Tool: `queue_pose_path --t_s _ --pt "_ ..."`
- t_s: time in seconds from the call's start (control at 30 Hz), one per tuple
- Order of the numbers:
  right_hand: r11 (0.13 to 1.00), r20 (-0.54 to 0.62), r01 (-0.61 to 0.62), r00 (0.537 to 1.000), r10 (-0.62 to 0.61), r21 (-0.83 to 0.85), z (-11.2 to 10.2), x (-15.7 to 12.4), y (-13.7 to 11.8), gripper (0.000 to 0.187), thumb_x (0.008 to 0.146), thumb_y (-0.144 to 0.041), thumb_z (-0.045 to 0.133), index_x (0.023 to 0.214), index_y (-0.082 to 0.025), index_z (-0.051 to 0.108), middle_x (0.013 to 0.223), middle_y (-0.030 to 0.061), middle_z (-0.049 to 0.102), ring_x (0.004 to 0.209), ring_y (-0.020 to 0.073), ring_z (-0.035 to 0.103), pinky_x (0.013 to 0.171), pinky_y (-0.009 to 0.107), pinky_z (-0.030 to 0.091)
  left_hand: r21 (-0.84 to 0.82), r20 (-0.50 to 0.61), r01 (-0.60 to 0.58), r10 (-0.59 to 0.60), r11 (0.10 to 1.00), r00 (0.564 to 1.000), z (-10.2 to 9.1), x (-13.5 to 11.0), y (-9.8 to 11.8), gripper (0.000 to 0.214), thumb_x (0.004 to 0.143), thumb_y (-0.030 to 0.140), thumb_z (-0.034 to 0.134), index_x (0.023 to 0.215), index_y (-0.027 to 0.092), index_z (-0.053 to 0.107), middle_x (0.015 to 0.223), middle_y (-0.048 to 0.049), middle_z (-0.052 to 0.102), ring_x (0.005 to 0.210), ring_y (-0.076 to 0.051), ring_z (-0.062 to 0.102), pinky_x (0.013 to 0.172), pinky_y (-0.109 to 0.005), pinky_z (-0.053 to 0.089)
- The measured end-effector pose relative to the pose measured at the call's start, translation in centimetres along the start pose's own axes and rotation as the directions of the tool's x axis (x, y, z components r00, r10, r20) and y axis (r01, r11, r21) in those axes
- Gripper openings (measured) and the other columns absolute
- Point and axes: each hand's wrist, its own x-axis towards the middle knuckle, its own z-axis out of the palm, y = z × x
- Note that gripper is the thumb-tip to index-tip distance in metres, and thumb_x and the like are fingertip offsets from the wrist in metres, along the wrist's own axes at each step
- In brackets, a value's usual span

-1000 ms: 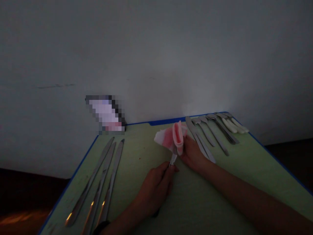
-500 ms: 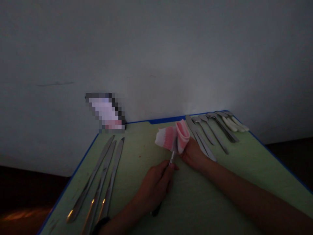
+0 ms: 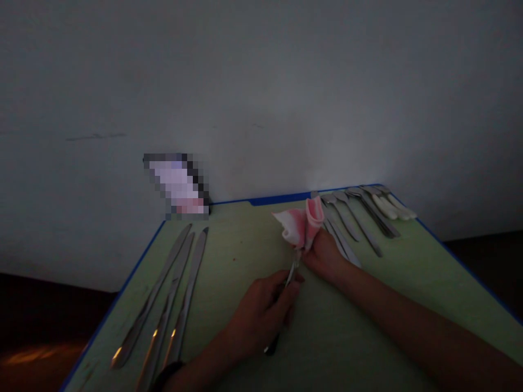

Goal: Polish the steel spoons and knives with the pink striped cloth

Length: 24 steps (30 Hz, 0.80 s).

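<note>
Head view: a grey wall rises behind a pale green table (image 3: 229,245) with a blue rim, its far edge close against the wall (image 3: 261,81). Over the middle of the table the two arms come in from the near side, and their hands meet, near but apart, on one object. The right hand (image 3: 322,253) has its fingers bent onto a cloth, gripping it; most of them are hidden behind the folds, so I cannot tell how hard they press through it. The left hand (image 3: 265,310) has its fingers closed round a utensil, probably so that the lower end is steady while the upper end goes into the cloth. Three long knives (image 3: 195,267) lie on the left side, roughly side by side, and a row of cutlery (image 3: 362,227) lies at the far right; keeping them to the sides seems to leave working room between. A phone (image 3: 175,182), pixelated, leans on the wall at the back left corner, perhaps tilted so its screen faces the person. The pink and white cloth (image 3: 314,215) is bunched and folded at the utensil's upper end; whether it wraps right round is hidden. The utensil (image 3: 293,269) slants above the table, its dark lower tip poking out below the left hand.
</note>
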Motion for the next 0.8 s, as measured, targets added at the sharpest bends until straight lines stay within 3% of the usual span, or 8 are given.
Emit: queue_pose_path --t_s 0.13,0.27,0.5,0.6,0.67,0.8 --pt "0.989 0.051 0.075 0.996 -0.069 -0.127 -0.5 0.1 -0.1 0.015 0.075 -0.032 0.051 0.064 -0.023 0.056 0.059 -0.0014 0.058 0.061 0.0152 0.056 0.057 0.028 0.046 0.016 0.049 -0.043 0.042 0.999 0.998 0.1 -0.7 -0.1 0.03 0.089 0.034 0.042 0.114 0.019 0.053 0.061 0.0046 0.054 0.055 -0.012 0.052 0.053 -0.021 0.039" --pt "0.944 0.138 0.137 0.985 -0.1 -0.298 -0.5 -1.1 -0.7 0.011 0.074 -0.032 0.057 0.067 -0.024 0.06 0.071 0.001 0.063 0.077 0.0181 0.057 0.066 0.028 0.045 -0.068 0.064 0.012 -0.007 0.998 0.998 0.0 -0.8 -0.3 0.033 0.091 0.036 0.039 0.118 0.02 0.048 0.064 0.0033 0.055 0.056 -0.013 0.053 0.052 -0.021 0.041" --pt "0.863 0.203 0.146 0.978 -0.051 -0.484 0.3 -2.5 -0.5 0.023 0.078 -0.039 0.058 0.084 -0.018 0.063 0.069 -0.0019 0.064 0.057 0.0111 0.05 0.054 0.022 0.038 -0.125 -0.008 -0.017 0.016 0.992 1.0 0.2 -0.2 -0.9 0.03 0.091 0.036 0.041 0.112 0.017 0.048 0.065 0.0029 0.051 0.057 -0.012 0.049 0.052 -0.02 0.041" --pt "0.949 0.146 0.035 0.989 0.011 -0.314 0.2 -1.8 0.0 0.029 0.08 -0.045 0.054 0.085 -0.018 0.063 0.066 -0.0017 0.063 0.054 0.0116 0.051 0.051 0.022 0.039 -0.134 -0.014 -0.017 0.015 0.991 1.0 0.3 -0.1 -1.1 0.031 0.091 0.037 0.041 0.114 0.017 0.047 0.061 0.0044 0.049 0.053 -0.011 0.046 0.048 -0.019 0.037" --pt "0.99 0.115 -0.035 0.992 0.051 -0.134 0.2 -1.3 0.2 0.031 0.081 -0.047 0.05 0.087 -0.019 0.063 0.069 -0.0005 0.065 0.063 0.0143 0.057 0.058 0.025 0.044 -0.153 -0.015 -0.009 0.006 0.988 1.0 0.2 -0.1 -1.1 0.033 0.092 0.039 0.039 0.116 0.017 0.046 0.058 0.0059 0.046 0.049 -0.01 0.043 0.045 -0.018 0.035" --pt "0.994 0.138 -0.082 0.988 0.071 0.072 0.5 -0.8 -0.3 0.033 0.081 -0.049 0.048 0.093 -0.022 0.062 0.083 0.0017 0.068 0.085 0.0188 0.061 0.076 0.032 0.048 -0.15 -0.042 -0.012 0.006 0.989 0.999 0.0 -0.1 -0.8 0.033 0.092 0.039 0.039 0.115 0.018 0.048 0.06 0.0056 0.046 0.052 -0.01 0.044 0.048 -0.018 0.035"
